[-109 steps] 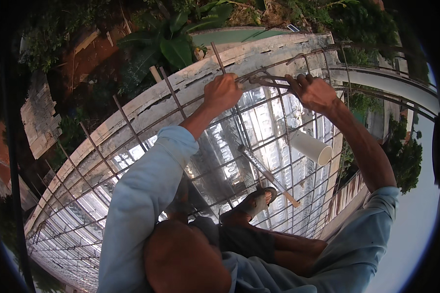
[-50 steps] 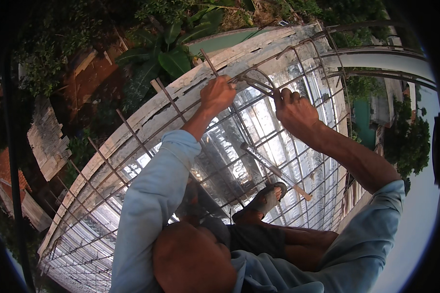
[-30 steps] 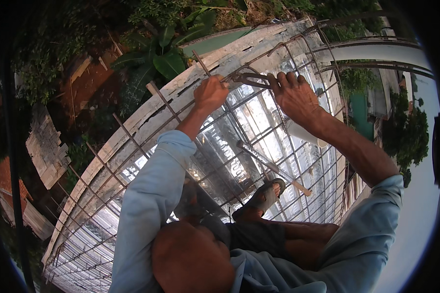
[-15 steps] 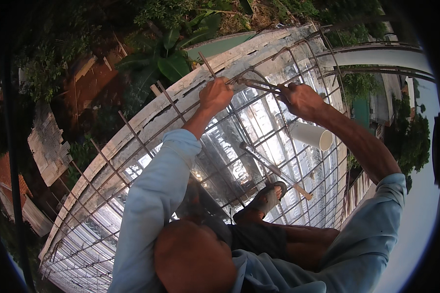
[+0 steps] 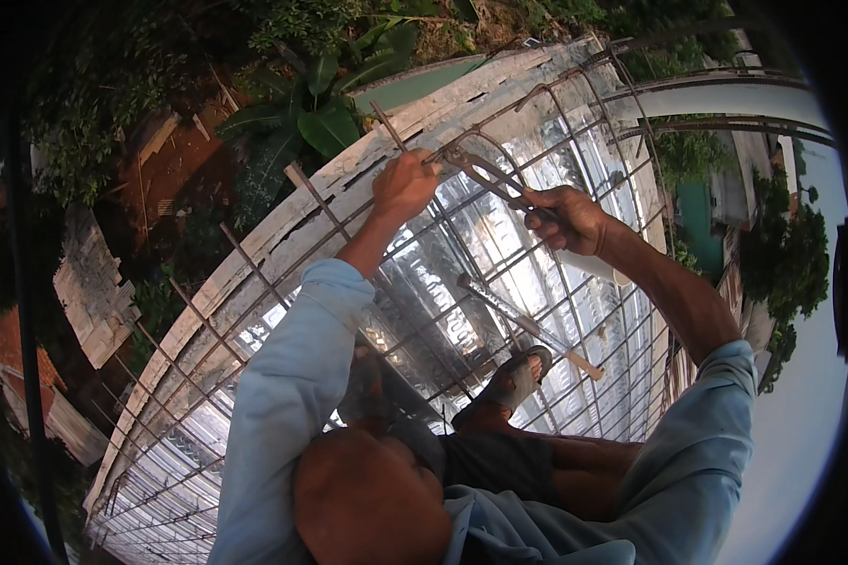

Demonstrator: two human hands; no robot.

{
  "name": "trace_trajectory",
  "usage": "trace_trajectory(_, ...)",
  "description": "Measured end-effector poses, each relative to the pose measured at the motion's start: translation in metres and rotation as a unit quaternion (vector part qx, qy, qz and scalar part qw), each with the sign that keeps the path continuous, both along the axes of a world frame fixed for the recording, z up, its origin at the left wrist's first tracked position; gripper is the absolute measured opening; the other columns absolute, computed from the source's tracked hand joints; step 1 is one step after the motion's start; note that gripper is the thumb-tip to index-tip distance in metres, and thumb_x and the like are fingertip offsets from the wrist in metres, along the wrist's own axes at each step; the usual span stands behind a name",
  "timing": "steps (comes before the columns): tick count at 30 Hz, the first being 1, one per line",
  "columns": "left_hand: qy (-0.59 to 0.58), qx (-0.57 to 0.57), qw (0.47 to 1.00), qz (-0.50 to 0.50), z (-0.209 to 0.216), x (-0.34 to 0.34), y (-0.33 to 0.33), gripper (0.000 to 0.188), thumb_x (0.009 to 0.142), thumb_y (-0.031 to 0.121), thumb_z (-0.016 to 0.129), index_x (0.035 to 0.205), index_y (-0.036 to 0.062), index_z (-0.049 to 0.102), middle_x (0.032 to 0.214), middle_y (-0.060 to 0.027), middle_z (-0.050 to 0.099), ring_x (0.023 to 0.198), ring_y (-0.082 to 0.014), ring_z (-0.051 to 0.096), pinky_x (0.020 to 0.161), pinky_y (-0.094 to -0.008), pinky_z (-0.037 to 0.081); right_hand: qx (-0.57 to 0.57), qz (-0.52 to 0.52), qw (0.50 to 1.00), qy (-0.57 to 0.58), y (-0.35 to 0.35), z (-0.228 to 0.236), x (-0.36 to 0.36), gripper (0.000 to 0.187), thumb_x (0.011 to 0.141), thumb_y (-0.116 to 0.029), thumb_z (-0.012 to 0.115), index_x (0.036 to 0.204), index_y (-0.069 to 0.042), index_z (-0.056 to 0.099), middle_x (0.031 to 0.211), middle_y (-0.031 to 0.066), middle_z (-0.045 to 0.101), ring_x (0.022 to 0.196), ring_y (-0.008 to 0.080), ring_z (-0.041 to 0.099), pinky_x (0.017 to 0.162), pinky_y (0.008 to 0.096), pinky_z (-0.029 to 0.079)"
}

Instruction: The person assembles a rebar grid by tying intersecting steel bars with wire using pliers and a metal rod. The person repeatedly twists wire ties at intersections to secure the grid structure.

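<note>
My right hand (image 5: 567,218) is closed round the handles of a pair of long dark pincers (image 5: 493,179). Their jaws meet the steel bars close to the fingertips of my left hand (image 5: 405,186). That hand is closed over a rod of the rebar mesh (image 5: 457,226) near the slab's edge; any tie wire there is too small to make out. A bent bar arches beside the pincers. Partly hidden behind my right hand, a white pipe (image 5: 598,267) lies on the mesh.
Shiny corrugated metal sheeting (image 5: 443,320) lies under the mesh. A long tool with a wooden end (image 5: 535,330) rests near my sandalled foot (image 5: 513,384). Bar ends stick out past the concrete edge (image 5: 325,188), with plants and rooftops far below. A pale beam (image 5: 716,104) extends right.
The pincers have swung to a steeper slant as my right hand moved down and slightly left, now covering much of the pipe. My left hand has stayed at the same bar.
</note>
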State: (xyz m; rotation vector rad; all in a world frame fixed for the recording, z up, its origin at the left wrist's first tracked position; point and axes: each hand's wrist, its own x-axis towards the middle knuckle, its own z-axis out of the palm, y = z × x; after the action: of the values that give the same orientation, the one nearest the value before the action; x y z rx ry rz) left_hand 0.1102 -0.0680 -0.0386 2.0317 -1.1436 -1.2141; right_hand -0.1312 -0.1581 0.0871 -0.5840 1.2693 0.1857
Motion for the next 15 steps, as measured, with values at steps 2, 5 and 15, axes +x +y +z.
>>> trace_trajectory(2, -0.006, -0.002, 1.0, -0.008, 0.003, 0.0, 0.002, 0.041, 0.091, 0.033, 0.063, 0.125, 0.0101, 0.066, 0.116, -0.0224, 0.068, 0.11, -0.0407, 0.064, 0.095, -0.0482, 0.049, -0.047, 0.072, 0.996, 0.002, 0.001, 0.003, 0.001, 0.024, 0.099, -0.03, 0.061, 0.105, -0.007, 0.056, 0.076, 0.0046, 0.061, 0.055, 0.0101, 0.05, 0.046, 0.0282, 0.038)
trace_trajectory(5, -0.014, -0.037, 0.999, -0.022, 0.003, 0.0, 0.008, 0.046, 0.091, 0.032, 0.062, 0.133, 0.011, 0.06, 0.122, -0.0236, 0.066, 0.114, -0.0411, 0.062, 0.099, -0.0477, 0.048, -0.266, 0.283, 0.921, 0.01, 0.002, 0.004, 0.005, 0.035, 0.092, -0.025, 0.065, 0.115, -0.001, 0.057, 0.082, 0.0105, 0.067, 0.063, 0.0221, 0.062, 0.055, 0.0358, 0.048)
trace_trajectory(15, 0.173, -0.139, 0.973, 0.066, 0.002, 0.012, 0.018, 0.071, 0.088, 0.012, 0.061, 0.153, 0.007, 0.032, 0.117, -0.0242, 0.063, 0.102, -0.0262, 0.063, 0.093, -0.0373, 0.049, -0.697, 0.641, 0.242, 0.211, 0.025, 0.012, 0.003, 0.054, 0.091, -0.011, 0.06, 0.137, 0.012, 0.046, 0.092, 0.0158, 0.061, 0.08, 0.0245, 0.061, 0.064, 0.0439, 0.055)
